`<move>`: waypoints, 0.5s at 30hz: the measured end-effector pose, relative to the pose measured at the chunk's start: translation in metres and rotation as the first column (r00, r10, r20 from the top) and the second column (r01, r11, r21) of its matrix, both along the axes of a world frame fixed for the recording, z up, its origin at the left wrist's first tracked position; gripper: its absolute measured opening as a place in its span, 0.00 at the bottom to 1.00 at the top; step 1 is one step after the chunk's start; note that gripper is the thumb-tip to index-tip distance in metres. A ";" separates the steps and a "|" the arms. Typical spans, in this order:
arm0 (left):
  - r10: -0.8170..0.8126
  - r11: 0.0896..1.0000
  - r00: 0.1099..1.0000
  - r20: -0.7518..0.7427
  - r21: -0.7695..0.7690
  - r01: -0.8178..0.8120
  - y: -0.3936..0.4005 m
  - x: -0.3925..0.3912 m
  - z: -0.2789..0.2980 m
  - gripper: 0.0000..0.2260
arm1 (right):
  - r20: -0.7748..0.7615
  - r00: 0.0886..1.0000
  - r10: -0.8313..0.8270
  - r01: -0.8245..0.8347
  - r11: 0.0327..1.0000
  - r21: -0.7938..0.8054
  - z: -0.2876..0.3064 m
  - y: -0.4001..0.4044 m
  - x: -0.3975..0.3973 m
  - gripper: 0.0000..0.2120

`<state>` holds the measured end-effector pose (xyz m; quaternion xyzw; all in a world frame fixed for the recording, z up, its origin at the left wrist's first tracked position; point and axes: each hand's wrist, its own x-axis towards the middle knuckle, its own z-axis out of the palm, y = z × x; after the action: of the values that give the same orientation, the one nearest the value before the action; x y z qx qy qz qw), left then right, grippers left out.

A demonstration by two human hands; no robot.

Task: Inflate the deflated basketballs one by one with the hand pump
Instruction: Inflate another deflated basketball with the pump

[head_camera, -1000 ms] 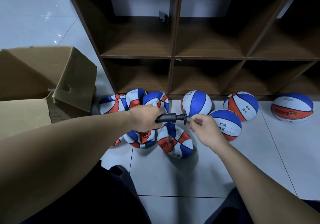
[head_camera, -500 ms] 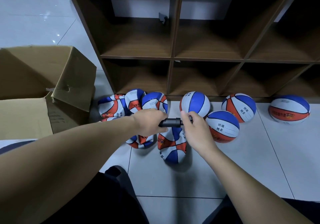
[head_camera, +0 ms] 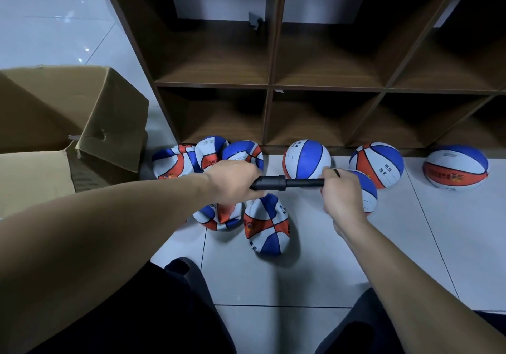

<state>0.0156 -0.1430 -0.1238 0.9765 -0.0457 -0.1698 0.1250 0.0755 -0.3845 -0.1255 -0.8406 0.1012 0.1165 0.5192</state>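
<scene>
I hold a black hand pump [head_camera: 287,183] level above the floor. My left hand [head_camera: 232,182] grips its barrel end, and my right hand [head_camera: 342,196] is closed on the handle, with the shaft drawn out between them. Below lie several crumpled red, white and blue basketballs: one [head_camera: 267,225] under the pump, another [head_camera: 219,216] beside it, more in a pile [head_camera: 178,161] at the left. Round inflated balls sit at the shelf foot: one [head_camera: 306,159] in the middle, one [head_camera: 379,163] to its right, one [head_camera: 456,166] far right. A further ball [head_camera: 367,189] is partly hidden by my right hand.
A dark wooden cubby shelf [head_camera: 271,87] stands right behind the balls. An open cardboard box [head_camera: 68,123] fills the left side. White floor tiles [head_camera: 301,271] spread in front of my dark-trousered knees.
My right hand went from the pump's tip to its handle and pulled it out to the right, lengthening the pump. The left hand kept its grip.
</scene>
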 end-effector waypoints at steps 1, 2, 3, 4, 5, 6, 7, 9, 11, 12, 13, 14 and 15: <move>-0.003 1.000 1.000 0.019 0.002 0.003 -0.003 0.001 0.000 0.12 | 0.018 1.000 0.026 -0.026 1.000 -0.007 0.002 0.004 -0.003 0.17; -0.004 1.000 0.999 0.032 0.002 0.004 -0.006 0.001 0.001 0.12 | 0.038 0.998 0.054 -0.053 0.998 -0.016 0.005 0.009 -0.007 0.19; -0.005 1.000 0.999 0.039 0.001 0.005 -0.009 0.001 0.002 0.13 | 0.059 0.995 0.081 -0.080 0.996 -0.027 0.008 0.013 -0.011 0.20; -0.006 1.000 0.999 0.045 0.001 0.006 -0.012 0.001 0.003 0.13 | 0.074 0.992 0.107 -0.104 0.994 -0.042 0.011 0.018 -0.015 0.21; -0.009 1.000 0.999 0.050 0.004 0.009 -0.013 0.001 0.003 0.13 | 0.080 0.988 0.132 -0.128 0.990 -0.057 0.013 0.022 -0.019 0.22; -0.014 1.000 0.998 0.054 0.008 0.013 -0.015 0.001 0.004 0.13 | 0.079 0.985 0.154 -0.148 0.986 -0.070 0.014 0.027 -0.023 0.23; -0.021 1.000 0.998 0.056 0.013 0.020 -0.016 0.001 0.005 0.13 | 0.075 0.982 0.172 -0.166 0.983 -0.078 0.015 0.030 -0.026 0.24; -0.040 0.999 0.998 0.056 0.024 0.039 -0.017 0.001 0.005 0.13 | 0.063 0.977 0.204 -0.199 0.977 -0.079 0.014 0.035 -0.033 0.24; -0.059 0.997 0.997 0.051 0.047 0.056 -0.016 -0.001 0.005 0.12 | 0.050 0.974 0.219 -0.215 0.974 -0.073 0.010 0.037 -0.037 0.23; -0.065 0.996 0.997 0.049 0.056 0.062 -0.016 -0.002 0.005 0.12 | 0.042 0.975 0.220 -0.217 0.974 -0.071 0.009 0.037 -0.038 0.23; -0.069 0.996 0.997 0.047 0.060 0.066 -0.015 -0.002 0.006 0.11 | 0.038 0.975 0.220 -0.217 0.974 -0.070 0.007 0.037 -0.038 0.22; -0.071 0.996 0.996 0.047 0.057 0.069 -0.015 -0.002 0.006 0.11 | 0.035 0.975 0.220 -0.217 0.974 -0.071 0.006 0.037 -0.038 0.21; -0.070 0.997 0.996 0.049 0.048 0.068 -0.014 -0.001 0.007 0.11 | 0.033 0.974 0.224 -0.221 0.973 -0.071 0.007 0.036 -0.037 0.20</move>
<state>0.0141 -0.1572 -0.1171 0.9809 -0.0787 -0.1501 0.0954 0.0381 -0.3487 -0.1189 -0.8659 -0.0005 0.1532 0.4763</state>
